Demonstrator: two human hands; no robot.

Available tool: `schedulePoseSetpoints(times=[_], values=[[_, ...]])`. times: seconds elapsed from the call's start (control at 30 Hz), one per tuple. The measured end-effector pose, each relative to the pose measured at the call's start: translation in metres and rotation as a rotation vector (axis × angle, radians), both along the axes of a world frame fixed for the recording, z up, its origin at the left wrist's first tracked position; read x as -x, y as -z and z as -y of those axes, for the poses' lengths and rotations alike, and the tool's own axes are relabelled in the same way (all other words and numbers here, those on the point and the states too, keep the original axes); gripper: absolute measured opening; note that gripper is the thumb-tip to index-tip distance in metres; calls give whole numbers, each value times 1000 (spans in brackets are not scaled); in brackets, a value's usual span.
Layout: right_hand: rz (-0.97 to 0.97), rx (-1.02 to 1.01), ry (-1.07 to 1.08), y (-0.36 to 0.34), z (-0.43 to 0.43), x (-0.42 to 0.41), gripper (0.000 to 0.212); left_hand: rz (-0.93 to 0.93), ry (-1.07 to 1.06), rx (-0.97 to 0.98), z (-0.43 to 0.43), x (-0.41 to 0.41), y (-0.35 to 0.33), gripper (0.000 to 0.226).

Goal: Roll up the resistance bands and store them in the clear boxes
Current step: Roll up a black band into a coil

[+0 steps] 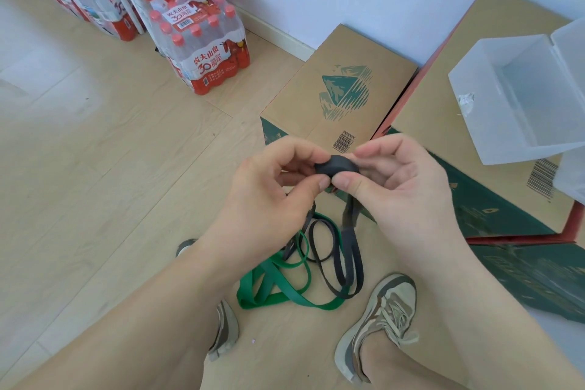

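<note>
Head view: both hands meet over the floor [95,168], the left hand [269,196] and right hand [402,196] each pinching a small rolled coil of the grey band [338,165] between thumb and fingers. Its loose end hangs down to a green band [275,298] lying between two shoes. An open clear box [493,139] sits on a cardboard carton [443,123] at the right

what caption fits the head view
Left hand and right hand roll a dark band; green band on floor, clear box open.
</note>
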State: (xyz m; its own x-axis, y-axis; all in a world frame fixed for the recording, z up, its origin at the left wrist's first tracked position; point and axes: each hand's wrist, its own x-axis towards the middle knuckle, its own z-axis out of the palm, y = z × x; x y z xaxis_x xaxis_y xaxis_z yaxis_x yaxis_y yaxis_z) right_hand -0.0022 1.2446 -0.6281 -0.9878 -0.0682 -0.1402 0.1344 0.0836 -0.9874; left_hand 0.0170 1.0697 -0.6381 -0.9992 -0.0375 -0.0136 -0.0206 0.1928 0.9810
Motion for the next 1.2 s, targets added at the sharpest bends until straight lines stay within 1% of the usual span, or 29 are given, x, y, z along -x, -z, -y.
schedulePoseSetpoints(times=[0.13,0.23,0.3,0.33,0.4,0.47,0.5,0.57,0.6,0.63,0.7,0.77,0.83,0.9,1.0,1.07,1.13,1.17,1.2], values=[[-8,111,59,-3,6,0,24,71,-108,-229,-5,-1,-4,20],[-21,160,49,-7,11,-3,30,98,-153,-353,-7,-2,-5,14],[-42,160,26,-8,12,-4,33,106,-166,-398,-7,-3,-6,15],[-58,147,19,-7,12,-4,34,119,-159,-391,-7,-3,-7,16],[-105,73,-2,-2,10,-4,35,155,-136,-313,-6,-3,-7,20],[-161,-86,-53,3,8,-4,37,166,-100,-161,-7,-3,-8,25],[-203,-179,-88,4,8,-4,37,124,-76,-31,-6,-3,-7,30],[-310,-334,-158,7,7,-4,36,-63,-14,342,-5,-4,-6,37],[-354,-379,-189,9,7,-4,37,-146,16,473,-4,-4,-5,38],[-388,-410,-215,10,6,-5,37,-179,39,515,-4,-4,-5,36],[-421,-444,-232,12,5,-5,40,-136,57,420,-5,-4,-3,34],[-346,-394,-184,10,3,-4,42,-40,26,265,-6,-4,-5,34],[-170,-195,-106,6,1,-2,39,60,-27,90,-5,-3,-7,31],[-54,5,-32,1,0,1,33,105,-63,-43,-3,-1,-8,27],[-3,111,38,-4,3,2,25,119,-121,-226,-1,1,-9,26],[6,191,22,-7,9,0,32,124,-169,-360,-3,2,-9,26],[-34,188,5,-8,14,-3,38,158,-187,-462,-5,2,-10,24],[-68,148,12,-6,14,-3,38,183,-170,-456,-5,2,-10,23],[-109,83,22,-4,13,-3,37,200,-142,-396,-5,1,-9,22]])
